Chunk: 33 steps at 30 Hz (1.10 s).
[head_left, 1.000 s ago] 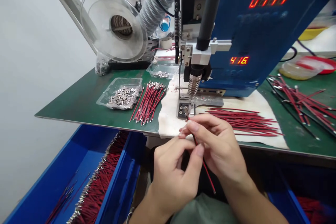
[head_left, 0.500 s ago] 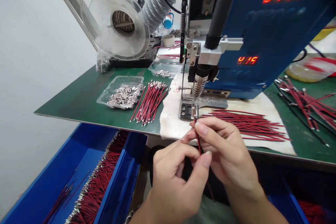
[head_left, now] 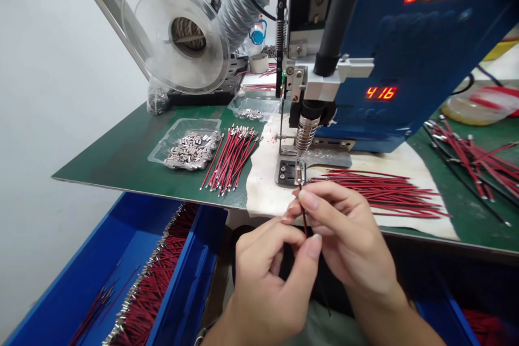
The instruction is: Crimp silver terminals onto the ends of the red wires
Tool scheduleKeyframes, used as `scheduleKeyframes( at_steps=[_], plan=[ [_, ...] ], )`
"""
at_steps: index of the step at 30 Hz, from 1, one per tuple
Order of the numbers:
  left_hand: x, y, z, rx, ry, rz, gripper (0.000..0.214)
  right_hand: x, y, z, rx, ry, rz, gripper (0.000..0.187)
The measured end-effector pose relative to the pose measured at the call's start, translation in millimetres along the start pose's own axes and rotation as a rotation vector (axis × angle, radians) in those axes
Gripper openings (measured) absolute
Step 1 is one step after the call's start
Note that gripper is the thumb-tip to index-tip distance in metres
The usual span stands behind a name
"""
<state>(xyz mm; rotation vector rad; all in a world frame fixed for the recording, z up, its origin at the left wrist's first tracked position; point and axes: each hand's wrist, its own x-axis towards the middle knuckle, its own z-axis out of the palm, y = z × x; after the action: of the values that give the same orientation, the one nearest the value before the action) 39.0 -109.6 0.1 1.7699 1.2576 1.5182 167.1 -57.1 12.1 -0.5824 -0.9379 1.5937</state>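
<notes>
Both hands grip one red-and-black wire (head_left: 304,221) with a small silver metal part (head_left: 299,174) at its upper end. My left hand (head_left: 275,275) pinches the wire lower down between thumb and forefinger. Higher up, just below the metal part, my right hand (head_left: 344,227) pinches it with thumb and fingers. The metal part is at the soldering machine's (head_left: 368,54) small black fixture (head_left: 286,172), right under the spring-wrapped tip (head_left: 307,132). Whether it touches the tip is too small to tell. The wire's tail hangs below my hands.
Cut wires (head_left: 389,192) lie on a white cloth (head_left: 263,189) to the right. Left of it are a bundle of wires with metal ends (head_left: 233,159) and a clear tray (head_left: 156,154) of small metal parts. A blue bin (head_left: 133,227) of finished-looking wires stands below the table (head_left: 101,157).
The machine's lower red display goes from about 415 to 416. Both hands keep their grip on the wire, and the view shifts very slightly.
</notes>
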Motion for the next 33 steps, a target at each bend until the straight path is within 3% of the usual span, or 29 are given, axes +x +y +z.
scheduleKeyframes(
  at_steps=[5, 9, 12, 16, 20, 25, 29, 31, 33],
  plan=[
    [2, 2, 1.2, -0.028, 0.005, -0.058, 0.026, 0, 1, 0, -0.001, 0.003, -0.007, 0.010],
    [0, 3, 5.4, -0.237, -0.075, -0.313, 0.029, 2, 5, -3, -0.086, 0.039, -0.021, 0.018],
    [-3, -4, 2.5, -0.282, -0.066, -0.398, 0.033, 1, 8, -14, -0.316, 0.076, -0.174, 0.019],
    [5, -22, -19.2, 0.041, 0.018, -0.316, 0.032, -9, 1, -49, -0.795, 0.236, -0.431, 0.010],
    [36, -38, -48.3, 0.490, 0.109, -0.136, 0.028, -17, -15, -88, -0.977, 0.077, -0.560, 0.006],
    [74, -37, -67.4, 0.767, 0.080, -0.120, 0.034, -15, -24, -101, -0.889, -0.073, -0.608, 0.017],
    [96, -27, -70.3, 0.822, 0.138, -0.022, 0.036, -12, -24, -98, -0.741, -0.109, -0.503, 0.015],
    [107, -27, -68.9, 0.963, 0.120, -0.067, 0.035, -11, -25, -98, -0.684, -0.137, -0.455, 0.016],
    [118, -32, -65.7, 1.163, 0.016, -0.195, 0.033, -10, -25, -98, -0.665, -0.148, -0.442, 0.017]
  ],
)
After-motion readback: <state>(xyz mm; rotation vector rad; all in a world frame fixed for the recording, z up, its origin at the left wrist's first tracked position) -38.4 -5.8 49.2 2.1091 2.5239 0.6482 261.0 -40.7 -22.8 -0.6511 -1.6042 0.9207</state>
